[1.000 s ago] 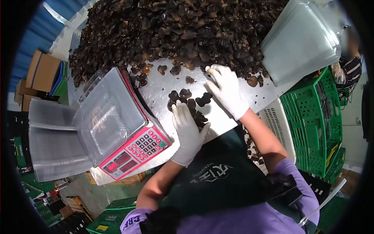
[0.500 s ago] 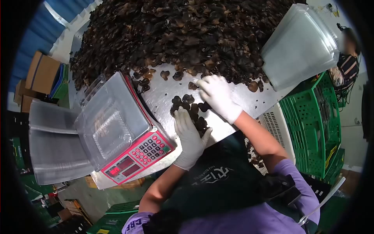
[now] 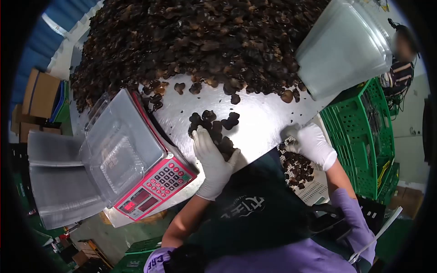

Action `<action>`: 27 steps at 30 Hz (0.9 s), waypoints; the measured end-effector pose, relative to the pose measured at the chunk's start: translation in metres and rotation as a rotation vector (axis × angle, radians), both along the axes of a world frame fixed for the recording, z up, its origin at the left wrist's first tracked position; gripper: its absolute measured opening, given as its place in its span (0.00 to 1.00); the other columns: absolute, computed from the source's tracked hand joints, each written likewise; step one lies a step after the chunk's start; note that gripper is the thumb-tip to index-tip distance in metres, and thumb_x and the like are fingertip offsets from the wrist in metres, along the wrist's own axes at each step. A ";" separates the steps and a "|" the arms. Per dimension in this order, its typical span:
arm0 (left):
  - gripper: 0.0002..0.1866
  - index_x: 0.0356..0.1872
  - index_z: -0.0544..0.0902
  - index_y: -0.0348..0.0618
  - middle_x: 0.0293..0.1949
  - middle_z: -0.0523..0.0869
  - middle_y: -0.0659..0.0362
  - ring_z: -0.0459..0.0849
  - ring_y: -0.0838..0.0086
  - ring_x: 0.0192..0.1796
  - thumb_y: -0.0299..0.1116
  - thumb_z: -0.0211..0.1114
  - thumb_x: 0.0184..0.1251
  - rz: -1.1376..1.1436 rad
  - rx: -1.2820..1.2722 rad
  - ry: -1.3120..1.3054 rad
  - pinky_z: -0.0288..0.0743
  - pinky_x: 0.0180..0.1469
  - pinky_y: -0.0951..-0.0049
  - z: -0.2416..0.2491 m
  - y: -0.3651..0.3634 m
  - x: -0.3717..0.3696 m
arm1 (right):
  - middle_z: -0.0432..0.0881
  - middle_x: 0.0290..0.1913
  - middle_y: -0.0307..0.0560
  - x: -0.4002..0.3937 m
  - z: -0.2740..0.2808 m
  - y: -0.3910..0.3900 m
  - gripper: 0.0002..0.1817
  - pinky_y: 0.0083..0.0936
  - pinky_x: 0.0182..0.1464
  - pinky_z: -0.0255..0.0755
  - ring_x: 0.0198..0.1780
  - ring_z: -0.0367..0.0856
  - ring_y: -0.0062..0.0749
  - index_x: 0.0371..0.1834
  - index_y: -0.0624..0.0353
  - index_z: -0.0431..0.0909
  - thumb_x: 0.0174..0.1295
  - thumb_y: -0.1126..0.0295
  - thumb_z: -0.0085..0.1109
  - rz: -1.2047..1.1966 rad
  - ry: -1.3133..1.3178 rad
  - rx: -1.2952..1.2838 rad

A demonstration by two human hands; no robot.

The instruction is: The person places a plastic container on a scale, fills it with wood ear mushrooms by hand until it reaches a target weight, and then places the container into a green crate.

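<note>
My left grip (image 3: 211, 164), gloved in white, lies unclenched, fingers extended and thumb apart, over a small cluster of dark fungus pieces (image 3: 208, 115) on the metal tabletop (image 3: 261, 109). My right grip (image 3: 315, 142), likewise gloved, is over the white perforated basket (image 3: 315, 193) beside the tabletop's near edge; its fingertips are indistinct, and I cannot tell whether they clasp anything. Dark scraps (image 3: 298, 170) lie in the basket. A large fungus pile (image 3: 195, 41) covers the tabletop's far part. The red-framed scale (image 3: 166, 182), bearing a clear tray (image 3: 122, 157), stands left of the cluster.
</note>
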State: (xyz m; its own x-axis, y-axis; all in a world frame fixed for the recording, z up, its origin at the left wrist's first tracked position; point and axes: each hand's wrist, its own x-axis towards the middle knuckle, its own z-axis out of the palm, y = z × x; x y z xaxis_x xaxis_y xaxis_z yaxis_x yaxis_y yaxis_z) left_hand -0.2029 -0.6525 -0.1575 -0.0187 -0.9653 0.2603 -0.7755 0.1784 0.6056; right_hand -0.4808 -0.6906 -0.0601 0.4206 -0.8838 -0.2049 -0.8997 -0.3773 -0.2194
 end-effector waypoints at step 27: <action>0.11 0.34 0.88 0.39 0.39 0.88 0.46 0.89 0.54 0.43 0.29 0.57 0.61 -0.048 0.233 -0.452 0.82 0.47 0.57 0.014 -0.174 -0.011 | 0.88 0.42 0.44 0.051 -0.053 -0.084 0.12 0.13 0.35 0.71 0.31 0.78 0.16 0.53 0.65 0.82 0.71 0.75 0.54 -0.644 -1.383 0.275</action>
